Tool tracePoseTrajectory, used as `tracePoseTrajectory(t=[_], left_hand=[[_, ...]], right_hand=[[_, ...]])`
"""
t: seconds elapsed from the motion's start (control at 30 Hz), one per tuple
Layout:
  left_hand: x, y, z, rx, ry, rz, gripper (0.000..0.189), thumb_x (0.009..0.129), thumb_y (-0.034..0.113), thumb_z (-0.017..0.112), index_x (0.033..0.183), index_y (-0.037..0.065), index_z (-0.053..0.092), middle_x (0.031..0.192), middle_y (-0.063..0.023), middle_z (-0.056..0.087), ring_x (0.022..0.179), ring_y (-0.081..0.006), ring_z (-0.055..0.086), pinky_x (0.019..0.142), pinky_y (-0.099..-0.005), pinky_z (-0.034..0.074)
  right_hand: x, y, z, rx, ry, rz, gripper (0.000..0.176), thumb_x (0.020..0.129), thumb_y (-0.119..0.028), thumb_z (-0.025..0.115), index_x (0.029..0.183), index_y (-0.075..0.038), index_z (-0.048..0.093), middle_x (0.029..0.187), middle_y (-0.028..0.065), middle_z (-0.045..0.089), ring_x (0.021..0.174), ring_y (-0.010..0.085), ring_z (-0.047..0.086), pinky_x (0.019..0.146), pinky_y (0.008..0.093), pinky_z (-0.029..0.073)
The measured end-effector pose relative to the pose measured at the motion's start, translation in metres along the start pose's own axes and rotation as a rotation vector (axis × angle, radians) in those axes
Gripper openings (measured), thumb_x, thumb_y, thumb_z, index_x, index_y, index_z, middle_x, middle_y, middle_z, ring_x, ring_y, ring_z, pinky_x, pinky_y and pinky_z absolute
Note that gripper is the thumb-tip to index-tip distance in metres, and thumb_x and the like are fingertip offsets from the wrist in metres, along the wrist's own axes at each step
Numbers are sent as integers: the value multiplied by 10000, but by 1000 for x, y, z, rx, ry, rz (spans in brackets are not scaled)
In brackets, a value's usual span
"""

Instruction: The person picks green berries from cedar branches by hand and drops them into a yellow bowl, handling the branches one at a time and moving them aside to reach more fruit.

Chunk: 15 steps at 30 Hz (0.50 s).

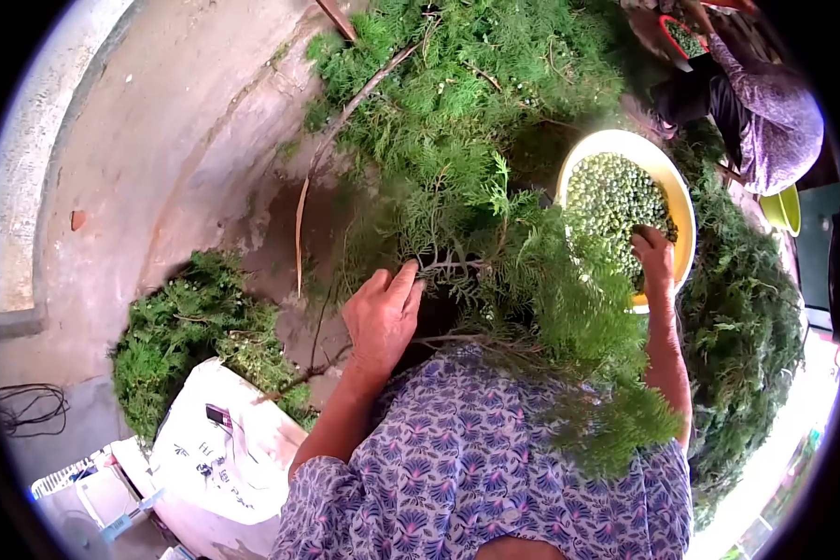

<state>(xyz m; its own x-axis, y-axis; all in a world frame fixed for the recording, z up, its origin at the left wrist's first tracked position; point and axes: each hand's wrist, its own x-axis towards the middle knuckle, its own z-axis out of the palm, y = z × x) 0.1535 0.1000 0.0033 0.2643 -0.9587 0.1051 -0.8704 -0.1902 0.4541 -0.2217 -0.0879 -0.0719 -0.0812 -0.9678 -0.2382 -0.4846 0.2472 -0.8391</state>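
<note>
My left hand is closed on the woody stem of a conifer branch, pinching it between thumb and fingers in front of my body. Its feathery green sprays spread to the right across my lap and my right forearm. Over the yellow-rimmed basin, my right hand has its fingers curled down at the berry-like green cones. Whether cones are between those fingers is hidden. Small round green cones fill much of the basin.
A large heap of conifer branches lies ahead, with more greenery at right and a smaller pile at left. A white sack stands at lower left. Another person works at upper right beside a red-rimmed basin.
</note>
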Motion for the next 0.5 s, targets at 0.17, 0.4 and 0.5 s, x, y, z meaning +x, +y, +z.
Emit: tracePoseTrajectory(t=[0.17, 0.4, 0.5], left_hand=[[20, -5, -9, 43, 330, 215, 175, 744, 78, 668, 911, 48, 623, 690, -96, 593, 587, -274, 574, 527, -336, 461], [68, -35, -57, -1001, 186, -435, 211, 878, 124, 568, 1020, -31, 590, 595, 11, 482, 459, -51, 395, 400, -208, 319], [85, -56, -75, -1369, 148, -539, 158, 883, 135, 559, 971, 5, 545, 569, 4, 464, 431, -68, 387, 389, -218, 305]], right_hand=[[-16, -22, 12, 137, -65, -45, 269, 820, -78, 535, 1059, 27, 601, 920, 108, 638, 795, 161, 608, 693, 282, 510], [-19, -47, 15, 157, -107, -51, 279, 824, -101, 530, 1062, 33, 590, 920, 91, 622, 770, 152, 589, 689, 267, 500], [-21, -55, 23, 345, -116, -66, 305, 831, -110, 503, 1066, 73, 567, 933, 133, 613, 808, 182, 609, 725, 290, 507]])
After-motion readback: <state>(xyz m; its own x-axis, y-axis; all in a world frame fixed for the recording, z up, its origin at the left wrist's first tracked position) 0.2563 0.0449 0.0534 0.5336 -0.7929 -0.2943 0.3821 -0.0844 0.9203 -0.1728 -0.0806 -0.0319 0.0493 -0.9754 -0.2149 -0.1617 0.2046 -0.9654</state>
